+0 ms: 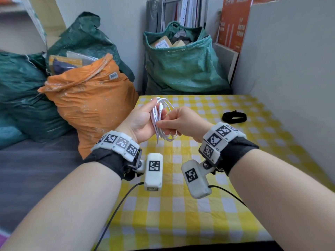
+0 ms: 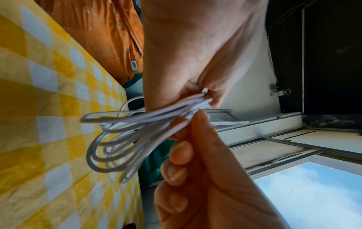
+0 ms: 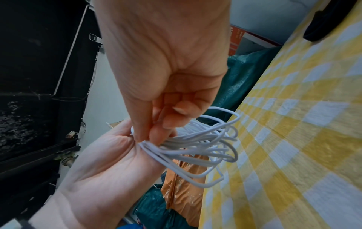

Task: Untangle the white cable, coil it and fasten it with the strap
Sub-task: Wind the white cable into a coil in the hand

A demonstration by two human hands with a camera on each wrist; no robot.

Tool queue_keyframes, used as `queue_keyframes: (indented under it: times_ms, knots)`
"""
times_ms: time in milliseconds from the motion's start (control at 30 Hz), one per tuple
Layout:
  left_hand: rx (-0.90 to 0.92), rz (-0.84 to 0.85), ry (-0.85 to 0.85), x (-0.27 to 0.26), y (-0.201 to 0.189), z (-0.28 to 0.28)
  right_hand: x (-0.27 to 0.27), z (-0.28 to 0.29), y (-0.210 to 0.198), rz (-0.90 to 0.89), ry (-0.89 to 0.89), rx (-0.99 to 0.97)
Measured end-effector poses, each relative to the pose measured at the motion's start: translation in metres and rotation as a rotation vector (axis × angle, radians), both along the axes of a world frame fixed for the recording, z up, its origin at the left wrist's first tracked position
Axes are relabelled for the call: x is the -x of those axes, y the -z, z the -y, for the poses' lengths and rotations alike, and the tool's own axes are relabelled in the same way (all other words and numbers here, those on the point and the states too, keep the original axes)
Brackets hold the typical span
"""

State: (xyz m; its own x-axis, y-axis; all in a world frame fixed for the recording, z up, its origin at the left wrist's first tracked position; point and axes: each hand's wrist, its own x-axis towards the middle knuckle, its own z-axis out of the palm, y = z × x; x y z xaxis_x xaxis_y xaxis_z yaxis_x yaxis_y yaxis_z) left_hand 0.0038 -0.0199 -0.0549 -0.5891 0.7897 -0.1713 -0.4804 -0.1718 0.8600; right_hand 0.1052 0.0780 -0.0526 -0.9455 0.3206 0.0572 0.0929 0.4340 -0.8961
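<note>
Cable (image 1: pixel 159 118), white, in loose bunched loops between both hands.

1. White cable (image 1: pixel 159 118): thin, round, gathered into a loose bundle of several long loops, held off the table (image 1: pixel 199 211) above its far left part. Loop ends fan out unevenly, not aligned. One white plug end shows in the upper half of the bundle.
2. Strap (image 1: pixel 234 117): black band, lying in a flattened loop on the table, right of the cable, well apart from it, unfastened to anything.
</note>
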Motion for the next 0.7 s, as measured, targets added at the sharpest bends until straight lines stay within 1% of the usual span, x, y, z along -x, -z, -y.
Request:
queue_keyframes:
  times_ms: [100, 167, 233, 267, 333, 433, 500, 600, 700]
  knots:
    - [0.0, -0.012, 0.023, -0.007, -0.001, -0.007, -0.003, -0.006, 0.0, -0.01, 0.173, -0.099]
    - [0.021, -0.039, 0.03, -0.011, -0.003, -0.011, -0.006, -0.014, -0.001, -0.099, 0.287, -0.212]
    - [0.077, -0.062, 0.115, -0.015, -0.007, -0.013, -0.012, -0.022, -0.004, -0.217, 0.34, -0.299]
    - [0.117, -0.064, 0.193, -0.018, -0.009, -0.013, -0.015, -0.026, -0.005, -0.241, 0.326, -0.328]
    - [0.197, -0.048, 0.365, -0.023, -0.014, -0.016, -0.019, -0.033, -0.006, -0.206, 0.232, -0.311]
    - [0.269, -0.025, 0.554, -0.031, -0.018, -0.024, -0.025, -0.04, -0.005, -0.078, 0.064, -0.162]
    - [0.304, -0.018, 0.622, -0.035, -0.017, -0.032, -0.031, -0.045, -0.002, -0.04, 0.029, -0.106]
    - [0.346, -0.006, 0.579, -0.041, -0.013, -0.044, -0.04, -0.052, 0.004, 0.002, 0.101, -0.131]
    - [0.315, -0.027, 0.498, -0.044, -0.009, -0.055, -0.043, -0.064, 0.011, -0.039, 0.205, -0.132]
